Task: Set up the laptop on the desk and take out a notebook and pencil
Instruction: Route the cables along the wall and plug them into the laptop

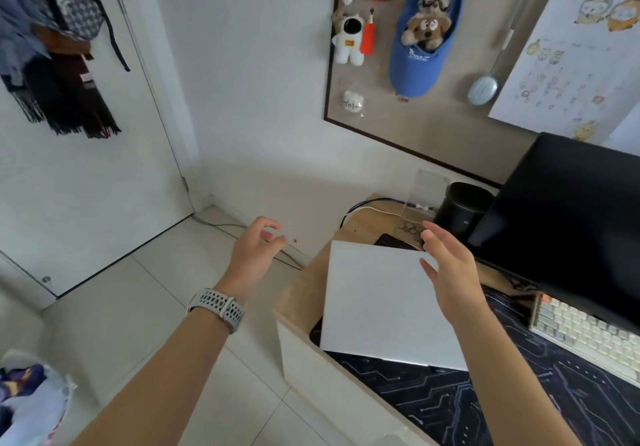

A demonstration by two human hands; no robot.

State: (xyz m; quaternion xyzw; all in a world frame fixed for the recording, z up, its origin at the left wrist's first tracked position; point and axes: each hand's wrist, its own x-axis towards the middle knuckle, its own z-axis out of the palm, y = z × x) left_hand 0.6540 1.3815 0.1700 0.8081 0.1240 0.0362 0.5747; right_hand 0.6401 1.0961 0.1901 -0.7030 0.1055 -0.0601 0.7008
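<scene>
One view only, from head height, tipped forward and down, taking in the near left corner of the desk (298, 303) and the floor (145, 293) to its left. It faces the far wall, where the door (86, 182) stands left and the pinboard (450, 109) right, and the wide lens bends straight edges toward the frame's borders. Both forearms reach in from the near edge, so the left hand (254, 255) and right hand (450, 265) sit close under the lens, while the monitor (571, 224) is cut off at the right.
</scene>
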